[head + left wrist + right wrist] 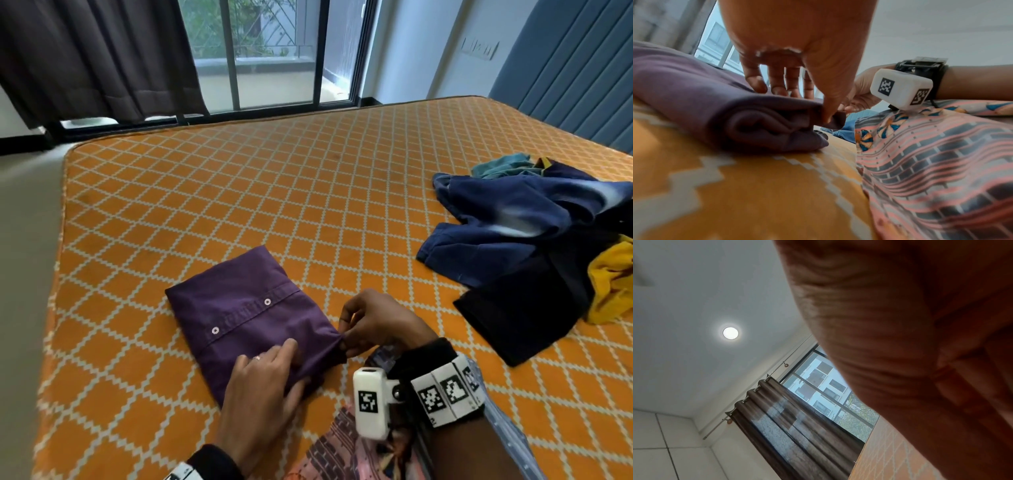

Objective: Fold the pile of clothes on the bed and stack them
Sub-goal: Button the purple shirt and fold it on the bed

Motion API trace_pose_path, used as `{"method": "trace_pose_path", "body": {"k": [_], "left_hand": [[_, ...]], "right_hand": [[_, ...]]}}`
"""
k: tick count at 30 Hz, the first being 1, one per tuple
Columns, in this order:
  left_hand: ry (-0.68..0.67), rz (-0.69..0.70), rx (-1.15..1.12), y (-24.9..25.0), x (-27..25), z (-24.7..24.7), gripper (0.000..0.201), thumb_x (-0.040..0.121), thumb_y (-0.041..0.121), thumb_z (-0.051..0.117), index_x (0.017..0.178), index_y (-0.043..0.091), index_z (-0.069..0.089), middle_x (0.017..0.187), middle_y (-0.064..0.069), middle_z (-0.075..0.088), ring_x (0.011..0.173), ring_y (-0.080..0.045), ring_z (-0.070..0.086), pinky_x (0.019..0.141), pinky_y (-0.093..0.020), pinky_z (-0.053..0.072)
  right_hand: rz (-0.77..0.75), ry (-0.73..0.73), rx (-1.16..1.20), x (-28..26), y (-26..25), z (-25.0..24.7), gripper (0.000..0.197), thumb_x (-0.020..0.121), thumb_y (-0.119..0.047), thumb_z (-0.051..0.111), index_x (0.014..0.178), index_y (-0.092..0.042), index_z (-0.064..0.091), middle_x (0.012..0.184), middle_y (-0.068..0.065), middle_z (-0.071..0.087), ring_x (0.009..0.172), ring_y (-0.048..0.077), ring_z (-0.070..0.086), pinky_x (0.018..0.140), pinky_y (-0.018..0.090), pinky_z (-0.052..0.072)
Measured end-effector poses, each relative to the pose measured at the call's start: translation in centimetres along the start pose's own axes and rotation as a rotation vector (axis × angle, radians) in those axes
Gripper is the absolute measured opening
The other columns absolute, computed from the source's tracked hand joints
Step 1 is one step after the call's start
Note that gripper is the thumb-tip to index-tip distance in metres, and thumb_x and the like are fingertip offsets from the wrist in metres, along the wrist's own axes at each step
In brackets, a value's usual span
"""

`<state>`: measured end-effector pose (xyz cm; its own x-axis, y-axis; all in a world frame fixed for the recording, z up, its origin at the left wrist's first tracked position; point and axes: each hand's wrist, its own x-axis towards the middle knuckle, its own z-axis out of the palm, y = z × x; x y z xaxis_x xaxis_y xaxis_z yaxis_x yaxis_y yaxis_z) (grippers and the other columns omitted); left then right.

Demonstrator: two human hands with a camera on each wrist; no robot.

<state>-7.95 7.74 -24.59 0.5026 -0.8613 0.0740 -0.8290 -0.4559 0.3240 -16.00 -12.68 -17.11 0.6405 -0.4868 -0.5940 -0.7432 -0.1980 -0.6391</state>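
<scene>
A purple shirt [239, 318] lies folded into a small rectangle on the orange checked bed [239, 192], near its front edge. My left hand [298, 363] rests on the shirt's near end, fingers on top and thumb against the folded edge. The left wrist view shows the same hold, with my left hand [816, 104] pinching the shirt's [694, 97] upper layers. My right hand [344, 341] pinches the right corner of the shirt and pulls it into a point. In the right wrist view the right hand [900, 321] blocks the fingers and the cloth.
A loose pile of clothes lies at the right of the bed: blue denim [513, 219], a black garment [513, 308], yellow cloth [613, 284] and teal cloth [503, 164]. Patterned pink fabric [342, 448] drapes over the front edge. The floor [27, 240] drops off to the left.
</scene>
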Motion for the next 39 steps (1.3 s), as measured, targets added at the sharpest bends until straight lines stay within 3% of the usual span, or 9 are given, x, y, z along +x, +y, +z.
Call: {"method": "trace_pose_path", "body": {"k": [9,13,21,24,27,30,32,36,39], "left_hand": [[-0.055,0.002,0.118,2.6,2.7,0.1,0.085,0.069,0.068,0.066,0.144,0.037,0.041,0.154,0.0,0.04,0.14,-0.027,0.039,0.098,-0.052,0.035],[-0.122,-0.048,0.152,2.7,3.6,0.9,0.078,0.065,0.05,0.076,0.138,0.037,0.051,0.153,-0.004,0.046,0.138,-0.031,0.045,0.095,-0.06,0.042],[-0.211,-0.111,0.107,2.8,3.8,2.2,0.064,0.08,0.039,0.038,0.142,0.033,0.055,0.147,-0.005,0.054,0.131,-0.029,0.056,0.095,-0.071,0.044],[-0.262,-0.057,0.095,2.5,3.8,1.2,0.074,0.082,0.045,0.038,0.155,0.038,0.029,0.164,-0.004,0.025,0.149,-0.029,0.029,0.108,-0.074,0.025],[-0.359,-0.01,-0.14,1.5,3.8,-1.4,0.087,0.076,0.049,0.05,0.155,0.045,0.015,0.168,0.007,0.005,0.154,-0.016,0.004,0.122,-0.059,0.003],[0.064,-0.214,-0.516,-1.2,2.4,-3.5,0.055,0.066,0.048,0.049,0.118,0.035,0.065,0.127,0.011,0.062,0.122,-0.011,0.054,0.111,-0.042,0.04],[0.348,-0.416,-0.43,-3.7,1.0,-3.9,0.038,0.072,0.041,0.059,0.106,0.026,0.067,0.109,0.001,0.064,0.105,-0.022,0.059,0.099,-0.043,0.047],[0.153,-0.975,-0.596,-7.1,-0.3,-2.5,0.077,0.074,0.048,0.082,0.127,0.006,0.047,0.119,-0.016,0.061,0.111,-0.036,0.06,0.095,-0.045,0.049],[0.062,-1.081,-0.977,-7.1,-0.4,-0.4,0.098,0.047,0.064,0.091,0.117,0.014,0.044,0.11,-0.008,0.068,0.096,-0.029,0.07,0.086,-0.051,0.058]], "right_hand": [[0.027,0.029,-0.057,0.6,-0.2,-0.1,0.014,0.07,0.007,0.084,0.08,0.001,0.077,0.074,0.019,0.074,0.055,0.018,0.07,0.061,0.029,0.061],[0.032,0.042,-0.086,0.2,0.0,-0.4,0.013,0.071,0.005,0.084,0.081,0.001,0.078,0.075,0.017,0.076,0.053,0.015,0.068,0.054,0.023,0.056],[0.041,-0.014,-0.301,0.4,-0.6,-0.2,0.014,0.066,0.0,0.087,0.075,-0.007,0.079,0.07,0.009,0.076,0.059,0.017,0.07,0.056,0.027,0.057],[0.022,-0.032,-0.394,0.7,-0.7,-0.1,0.012,0.069,-0.005,0.085,0.078,-0.013,0.081,0.075,0.004,0.077,0.073,0.018,0.074,0.068,0.033,0.062],[0.006,-0.137,-0.391,0.6,-0.6,-0.8,0.007,0.078,-0.017,0.082,0.083,-0.012,0.081,0.073,0.0,0.075,0.064,0.011,0.066,0.057,0.022,0.052],[-0.089,-0.07,-0.153,1.6,-0.6,-0.9,0.031,0.081,-0.037,0.082,0.075,-0.007,0.079,0.068,0.01,0.07,0.063,0.018,0.061,0.063,0.03,0.05],[-0.189,0.144,-0.075,3.0,-1.1,0.0,0.041,0.083,-0.05,0.077,0.074,-0.01,0.075,0.074,0.014,0.072,0.069,0.023,0.064,0.066,0.036,0.051],[-0.165,0.042,-0.195,5.4,-1.8,3.8,0.064,0.082,-0.05,0.078,0.129,-0.015,0.052,0.116,0.008,0.065,0.106,0.028,0.064,0.084,0.035,0.053],[-0.079,-0.061,-0.321,5.7,-1.5,4.7,0.09,0.071,-0.045,0.089,0.139,-0.013,0.04,0.132,0.008,0.057,0.119,0.028,0.057,0.094,0.034,0.05]]}}
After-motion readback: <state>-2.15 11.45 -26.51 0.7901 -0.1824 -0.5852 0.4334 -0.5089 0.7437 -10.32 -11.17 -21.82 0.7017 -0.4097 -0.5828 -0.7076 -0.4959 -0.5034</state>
